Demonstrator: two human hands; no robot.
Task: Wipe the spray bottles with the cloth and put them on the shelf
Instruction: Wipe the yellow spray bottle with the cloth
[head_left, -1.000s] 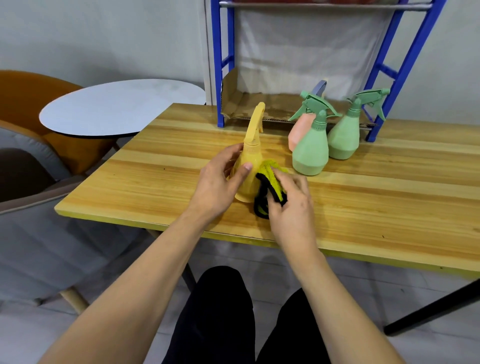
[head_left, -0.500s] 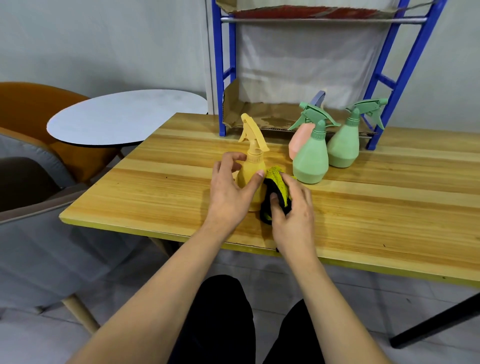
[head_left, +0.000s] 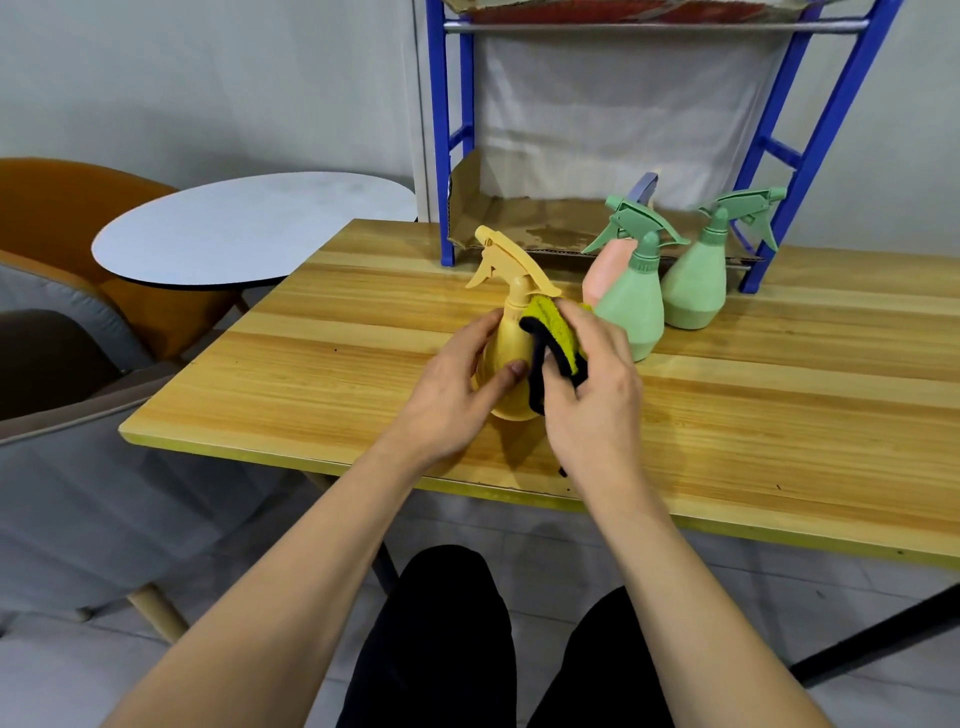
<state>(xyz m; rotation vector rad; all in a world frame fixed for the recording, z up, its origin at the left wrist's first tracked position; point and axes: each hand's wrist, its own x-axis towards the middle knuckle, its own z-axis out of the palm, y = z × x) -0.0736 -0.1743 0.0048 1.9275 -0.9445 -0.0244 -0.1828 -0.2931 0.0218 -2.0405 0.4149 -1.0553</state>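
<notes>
A yellow spray bottle (head_left: 508, 332) is lifted a little off the wooden table (head_left: 779, 415), tilted, its nozzle pointing left. My left hand (head_left: 452, 400) grips its body from the left. My right hand (head_left: 592, 395) holds a yellow-green cloth with black edging (head_left: 553, 338) against the bottle's right side and neck. Behind them stand two green spray bottles (head_left: 631, 306) (head_left: 698, 286) and a pink one (head_left: 602, 270), partly hidden. The blue shelf frame (head_left: 447, 130) rises at the table's back, a cardboard sheet (head_left: 540, 228) lining its lowest level.
A round white side table (head_left: 249, 228) stands to the left, with an orange chair (head_left: 67, 208) and a grey one (head_left: 62, 467) beside it. A second cardboard-lined shelf level (head_left: 623, 10) sits at the top edge. My dark-trousered legs are under the table's near edge.
The yellow bottle has been raised off the table and turned so the nozzle points left. My right hand has slid the cloth up from the base towards the neck.
</notes>
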